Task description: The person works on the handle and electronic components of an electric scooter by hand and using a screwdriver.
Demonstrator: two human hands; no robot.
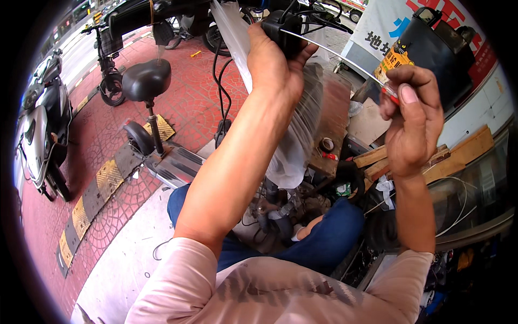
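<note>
Red paving, scooters behind. L hand (275, 59) fingers clamped on black lever housing (285, 29); R hand (411, 116) pinched thin cable (340, 56). Risk: cable slipping out, kinking if yanked.

The black part (286, 29) gripped by the left hand (272, 67) is half hidden by its fingers and cut off above. The tool (389, 93) pinched in the right hand (413, 127) is mostly covered. The plastic sheet (302, 129) between the hands is blurred.
</note>
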